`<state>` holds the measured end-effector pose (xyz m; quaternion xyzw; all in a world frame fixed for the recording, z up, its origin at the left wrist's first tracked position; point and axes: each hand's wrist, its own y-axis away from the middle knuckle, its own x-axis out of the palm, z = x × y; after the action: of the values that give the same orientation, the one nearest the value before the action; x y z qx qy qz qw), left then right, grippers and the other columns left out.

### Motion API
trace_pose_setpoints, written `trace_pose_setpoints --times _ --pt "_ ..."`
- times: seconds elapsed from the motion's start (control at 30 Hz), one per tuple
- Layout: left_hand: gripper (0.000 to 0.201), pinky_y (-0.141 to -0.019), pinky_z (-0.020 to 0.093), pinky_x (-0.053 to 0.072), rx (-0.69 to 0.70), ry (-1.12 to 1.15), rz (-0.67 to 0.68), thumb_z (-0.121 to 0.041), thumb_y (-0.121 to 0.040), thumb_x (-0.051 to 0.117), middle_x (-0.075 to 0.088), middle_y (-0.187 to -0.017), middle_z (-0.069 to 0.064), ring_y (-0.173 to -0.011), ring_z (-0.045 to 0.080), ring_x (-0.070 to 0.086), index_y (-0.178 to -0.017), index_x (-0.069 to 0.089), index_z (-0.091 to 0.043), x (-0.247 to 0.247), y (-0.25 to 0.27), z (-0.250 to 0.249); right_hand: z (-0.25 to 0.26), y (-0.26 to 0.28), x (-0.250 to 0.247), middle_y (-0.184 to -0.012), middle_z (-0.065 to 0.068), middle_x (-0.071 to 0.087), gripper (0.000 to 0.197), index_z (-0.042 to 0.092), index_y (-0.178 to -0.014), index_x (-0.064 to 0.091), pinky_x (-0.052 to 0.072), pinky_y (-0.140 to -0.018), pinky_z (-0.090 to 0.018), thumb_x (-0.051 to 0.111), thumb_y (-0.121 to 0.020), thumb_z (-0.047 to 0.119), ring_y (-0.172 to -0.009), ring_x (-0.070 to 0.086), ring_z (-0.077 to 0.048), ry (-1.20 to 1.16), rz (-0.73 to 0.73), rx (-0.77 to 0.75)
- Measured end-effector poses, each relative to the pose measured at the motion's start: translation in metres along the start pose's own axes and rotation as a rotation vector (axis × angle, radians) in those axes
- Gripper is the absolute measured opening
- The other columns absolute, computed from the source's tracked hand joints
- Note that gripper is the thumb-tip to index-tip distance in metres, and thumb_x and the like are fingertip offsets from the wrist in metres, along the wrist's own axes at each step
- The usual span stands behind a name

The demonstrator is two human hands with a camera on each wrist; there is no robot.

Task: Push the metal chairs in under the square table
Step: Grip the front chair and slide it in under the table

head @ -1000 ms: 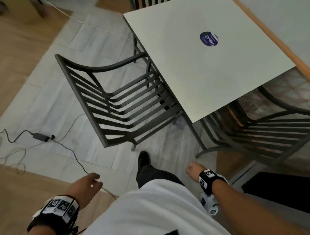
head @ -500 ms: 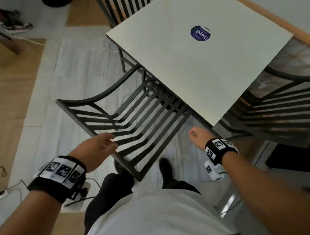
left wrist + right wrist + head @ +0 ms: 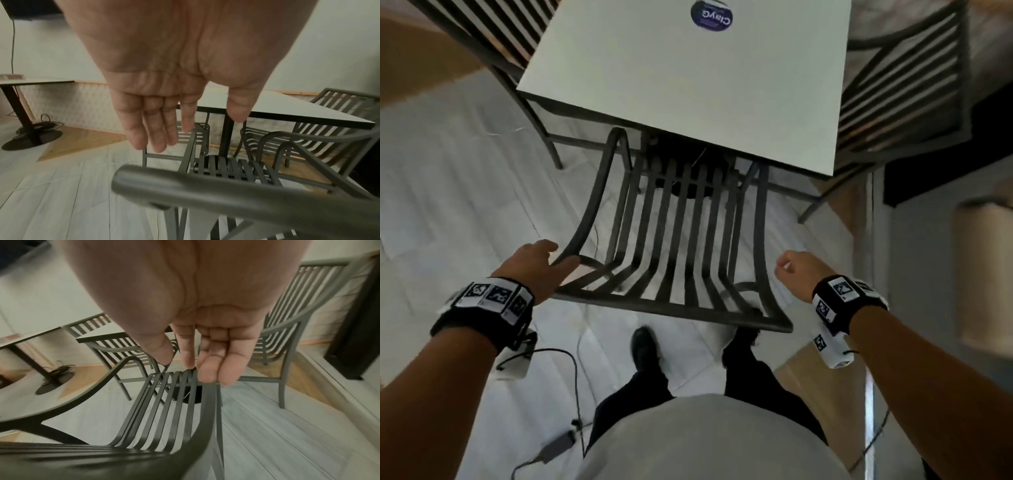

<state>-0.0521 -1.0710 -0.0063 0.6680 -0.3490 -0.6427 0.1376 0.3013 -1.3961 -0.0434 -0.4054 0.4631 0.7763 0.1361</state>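
We count three dark slatted metal chairs: near chair (image 3: 681,240) with its seat front under the square white tabletop (image 3: 688,89), far-left chair (image 3: 493,37), right chair (image 3: 904,89). Round blue sticker (image 3: 711,15) reads "ClayG". Our hands: left hand (image 3: 534,270) released, fingers straight at the backrest corner; right hand (image 3: 801,274) loosely curled, holding nothing.

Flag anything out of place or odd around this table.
A black cable with a power adapter trails loose across the floor beside the person's feet, a likely trip hazard. The near chair stands square to the table but only partly tucked under it. Nothing looks spilled or damaged.
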Motion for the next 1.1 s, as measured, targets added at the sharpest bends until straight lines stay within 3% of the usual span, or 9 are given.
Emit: trace_pose_setpoints --times 0.1,0.17,0.33,0.4,0.47,0.57,0.77,0.93,1.1 --pt "0.094 -0.097 0.048 0.045 -0.039 0.028 0.036 -0.086 -0.074 0.037 0.053 -0.138 0.014 -0.121 0.036 0.054 -0.141 0.041 -0.02 0.01 -0.012 0.01 0.007 0.007 0.022 -0.112 -0.011 0.059 0.033 0.023 -0.108 0.059 0.052 -0.08 -0.036 0.049 -0.086 0.046 -0.089 0.061 -0.029 0.006 -0.034 0.104" --pt "0.086 -0.085 0.042 0.046 -0.062 0.026 0.068 -0.081 -0.076 0.041 0.059 -0.122 0.015 -0.105 0.037 0.059 -0.132 0.048 -0.016 0.02 -0.015 0.012 0.012 0.008 0.031 -0.116 -0.015 0.057 0.042 0.018 -0.113 0.058 0.051 -0.082 -0.037 0.046 -0.088 0.049 -0.094 0.059 -0.033 0.035 -0.012 0.197" --pt "0.052 -0.063 0.04 0.058 -0.273 0.241 0.094 -0.047 -0.079 0.059 0.069 -0.089 0.013 -0.064 0.031 0.07 -0.11 0.057 -0.005 0.039 -0.042 0.042 0.019 0.013 0.057 -0.102 -0.012 0.064 0.054 0.011 -0.112 0.057 0.044 -0.063 -0.03 0.046 -0.084 0.056 -0.08 0.06 -0.028 -0.047 0.182 0.381" --pt "0.036 -0.052 0.033 0.049 -0.274 0.343 0.154 -0.031 -0.085 0.057 0.065 -0.062 0.014 -0.048 0.028 0.06 -0.095 0.067 0.002 0.039 -0.053 0.051 0.022 0.017 0.068 -0.092 -0.012 0.064 0.046 0.011 -0.111 0.054 0.049 -0.055 -0.028 0.054 -0.081 0.046 -0.07 0.064 -0.029 -0.184 0.212 0.459" --pt "0.028 -0.049 0.029 0.04 -0.24 0.299 0.203 -0.023 -0.085 0.056 0.054 -0.051 0.014 -0.045 0.027 0.048 -0.089 0.069 0.002 0.035 -0.061 0.055 0.027 0.02 0.074 -0.091 -0.013 0.062 0.041 0.009 -0.116 0.052 0.05 -0.057 -0.028 0.055 -0.081 0.03 -0.07 0.062 -0.028 -0.227 0.209 0.475" --pt "0.023 -0.053 0.031 0.039 -0.204 0.257 0.184 -0.024 -0.087 0.057 0.049 -0.051 0.014 -0.049 0.028 0.046 -0.087 0.068 -0.002 0.027 -0.069 0.059 0.04 0.03 0.073 -0.082 -0.011 0.056 0.033 0.007 -0.118 0.05 0.041 -0.046 -0.023 0.05 -0.087 0.018 -0.063 0.055 -0.025 -0.269 0.252 0.476" --pt "0.019 -0.062 0.036 0.043 -0.167 0.168 0.115 -0.02 -0.085 0.06 0.054 -0.06 0.017 -0.059 0.03 0.052 -0.087 0.071 -0.003 -0.003 -0.089 0.076 0.071 0.055 0.087 -0.077 -0.01 0.053 0.035 0.012 -0.124 0.043 0.038 -0.037 -0.019 0.043 -0.091 0.022 -0.053 0.052 -0.021 -0.309 0.373 0.455" --pt "0.017 -0.073 0.039 0.052 -0.134 0.118 0.019 -0.024 -0.085 0.061 0.067 -0.081 0.016 -0.074 0.034 0.062 -0.086 0.072 -0.011 -0.016 -0.087 0.088 0.097 0.059 0.101 -0.078 -0.014 0.055 0.035 0.007 -0.123 0.04 0.041 -0.039 -0.023 0.041 -0.09 0.019 -0.049 0.053 -0.023 -0.258 0.439 0.457" --pt "0.022 -0.073 0.034 0.052 -0.11 0.056 0.074 -0.027 -0.089 0.053 0.068 -0.088 0.012 -0.08 0.03 0.063 -0.094 0.07 -0.014 -0.011 -0.088 0.083 0.092 0.052 0.093 -0.086 -0.009 0.056 0.038 0.003 -0.125 0.049 0.047 -0.051 -0.026 0.044 -0.089 0.016 -0.064 0.058 -0.02 -0.209 0.395 0.424"
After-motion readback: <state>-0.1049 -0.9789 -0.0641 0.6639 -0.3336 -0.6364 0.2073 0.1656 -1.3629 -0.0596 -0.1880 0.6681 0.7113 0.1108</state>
